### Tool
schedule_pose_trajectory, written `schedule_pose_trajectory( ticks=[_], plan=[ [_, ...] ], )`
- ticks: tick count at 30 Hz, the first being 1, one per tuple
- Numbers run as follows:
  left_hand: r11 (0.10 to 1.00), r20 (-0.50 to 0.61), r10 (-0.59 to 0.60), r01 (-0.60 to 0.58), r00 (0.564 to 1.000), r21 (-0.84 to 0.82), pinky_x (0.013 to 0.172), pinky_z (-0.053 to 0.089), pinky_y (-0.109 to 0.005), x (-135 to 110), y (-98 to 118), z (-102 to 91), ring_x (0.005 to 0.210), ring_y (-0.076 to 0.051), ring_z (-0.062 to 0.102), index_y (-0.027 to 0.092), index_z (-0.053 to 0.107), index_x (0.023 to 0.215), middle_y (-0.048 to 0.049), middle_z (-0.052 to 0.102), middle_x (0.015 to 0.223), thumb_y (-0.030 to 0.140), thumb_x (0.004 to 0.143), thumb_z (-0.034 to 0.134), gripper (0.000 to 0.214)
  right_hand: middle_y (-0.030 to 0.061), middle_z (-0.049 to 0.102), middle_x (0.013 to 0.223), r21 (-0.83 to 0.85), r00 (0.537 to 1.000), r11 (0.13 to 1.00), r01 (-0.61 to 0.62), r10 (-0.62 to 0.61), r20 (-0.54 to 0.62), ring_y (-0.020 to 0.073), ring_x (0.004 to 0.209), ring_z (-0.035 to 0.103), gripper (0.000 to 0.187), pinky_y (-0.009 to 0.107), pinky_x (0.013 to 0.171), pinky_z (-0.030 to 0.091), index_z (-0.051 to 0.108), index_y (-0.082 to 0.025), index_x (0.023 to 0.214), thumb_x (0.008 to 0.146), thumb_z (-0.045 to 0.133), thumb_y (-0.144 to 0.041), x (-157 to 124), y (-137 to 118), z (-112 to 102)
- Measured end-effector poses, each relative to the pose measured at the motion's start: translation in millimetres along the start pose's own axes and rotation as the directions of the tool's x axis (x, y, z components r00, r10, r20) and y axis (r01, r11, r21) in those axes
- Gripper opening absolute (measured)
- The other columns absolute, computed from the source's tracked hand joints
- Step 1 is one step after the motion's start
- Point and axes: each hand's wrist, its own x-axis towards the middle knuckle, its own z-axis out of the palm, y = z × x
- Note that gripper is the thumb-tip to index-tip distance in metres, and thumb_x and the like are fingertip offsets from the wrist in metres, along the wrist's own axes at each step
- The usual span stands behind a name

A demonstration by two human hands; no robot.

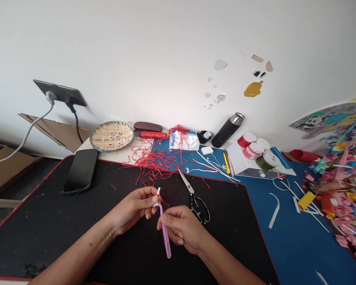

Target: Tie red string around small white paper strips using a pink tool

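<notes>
Between the thumb and fingers of my left hand point(141, 206) is a small white piece point(158, 191) with a bit of red cord by it. I cannot make out exactly what the white piece is. My right hand point(180, 227) pinches a pair of purple tweezers point(165, 235), whose bent tip meets the white piece at my left fingertips. The tweezers' other end points down toward me. Just beyond my right hand, the scissors point(192, 192) lie on the black mat point(121, 253), their handles partly behind my hand. A heap of cut red cords point(154, 158) lies past my hands.
A phone point(80, 170) lies on the mat's left, near a woven basket point(112, 136). Along the wall are a red cord spool point(153, 135), a black thermos point(228, 130) and a white box point(240, 158) bearing ribbon spools. Colourful paper scraps point(348, 198) crowd the right.
</notes>
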Motion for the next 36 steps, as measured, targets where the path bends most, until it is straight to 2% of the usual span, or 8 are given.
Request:
schedule_pose_trajectory(
  ticks=[4, 8, 13, 16, 21, 28, 36],
  plan=[
    [0.989, -0.008, 0.03, -0.028, 1.0, 0.144, 0.052, 0.044, -0.021, -1, 4, 0.0, 0.055, -0.01, 0.057, 0.014, 0.068, 0.082, 0.0007, 0.065, 0.067, 0.036, 0.071, 0.092, 0.034, -0.0119, 0.034, 0.034, 0.069, 0.999, 0.996, -0.051, 0.05, 0.015, 0.0035, 0.029, 0.024, 0.035, 0.021, 0.034, 0.01, 0.073, -0.009, 0.075, 0.08, 0.08, -0.043, -2, 1, -1],
    [0.941, 0.034, 0.054, -0.063, 0.998, 0.332, 0.052, 0.047, -0.022, -2, 6, -1.4, 0.055, -0.012, 0.058, 0.015, 0.066, 0.081, -0.0021, 0.069, 0.068, 0.045, 0.076, 0.086, 0.037, -0.0122, 0.033, 0.034, 0.097, 0.997, 0.992, -0.082, 0.081, 0.016, 0.0034, 0.029, 0.023, 0.036, 0.021, 0.034, 0.011, 0.073, -0.01, 0.074, 0.08, 0.08, -0.045, -3, 4, -5],
    [0.913, 0.06, 0.015, -0.038, 0.998, 0.406, 0.049, 0.048, -0.023, -2, 3, 1.1, 0.052, -0.014, 0.061, 0.016, 0.063, 0.082, -0.003, 0.071, 0.067, 0.051, 0.079, 0.081, 0.039, -0.0123, 0.032, 0.034, 0.093, 0.993, 0.989, -0.114, 0.115, -0.006, 0.0033, 0.029, 0.022, 0.038, 0.021, 0.033, 0.01, 0.071, -0.01, 0.07, 0.078, 0.08, -0.047, -3, 5, -7],
    [0.892, 0.067, -0.002, -0.028, 0.998, 0.451, 0.051, 0.052, -0.026, -3, 2, 2.8, 0.053, -0.016, 0.065, 0.017, 0.063, 0.085, -0.0036, 0.073, 0.069, 0.053, 0.082, 0.078, 0.039, -0.0129, 0.03, 0.033, 0.091, 0.99, 0.987, -0.136, 0.139, -0.028, 0.0023, 0.029, 0.018, 0.039, 0.021, 0.033, 0.008, 0.07, -0.011, 0.066, 0.076, 0.079, -0.047, -2, 4, -7],
    [0.887, 0.068, -0.017, -0.017, 0.998, 0.462, 0.058, 0.056, -0.028, -5, 6, 0.6, 0.059, -0.017, 0.07, 0.016, 0.065, 0.086, -0.0054, 0.076, 0.074, 0.049, 0.083, 0.078, 0.036, -0.0133, 0.028, 0.032, 0.065, 0.987, 0.987, -0.147, 0.15, -0.055, 0.0019, 0.029, 0.014, 0.042, 0.022, 0.034, 0.006, 0.067, -0.012, 0.064, 0.077, 0.078, -0.051, 1, 6, -8],
    [0.893, 0.093, -0.044, -0.003, 0.995, 0.451, 0.06, 0.057, -0.029, -8, 7, -0.8, 0.062, -0.018, 0.071, 0.017, 0.064, 0.091, -0.0058, 0.077, 0.076, 0.049, 0.08, 0.081, 0.038, -0.0129, 0.028, 0.033, 0.049, 0.99, 0.989, -0.143, 0.143, 0.003, 0.0027, 0.029, 0.015, 0.043, 0.022, 0.033, 0.006, 0.068, -0.012, 0.065, 0.081, 0.075, -0.051, 0, 7, -10],
    [0.893, 0.135, 0.012, -0.071, 0.991, 0.445, 0.059, 0.056, -0.027, -6, -1, 4.1, 0.059, -0.016, 0.069, 0.016, 0.065, 0.091, -0.0044, 0.076, 0.074, 0.048, 0.086, 0.076, 0.034, -0.0126, 0.029, 0.033, 0.074, 0.993, 0.99, -0.118, 0.118, 0.01, 0.0027, 0.029, 0.015, 0.044, 0.022, 0.033, 0.009, 0.068, -0.011, 0.066, 0.084, 0.074, -0.051, -1, 8, -12]
  ],
)
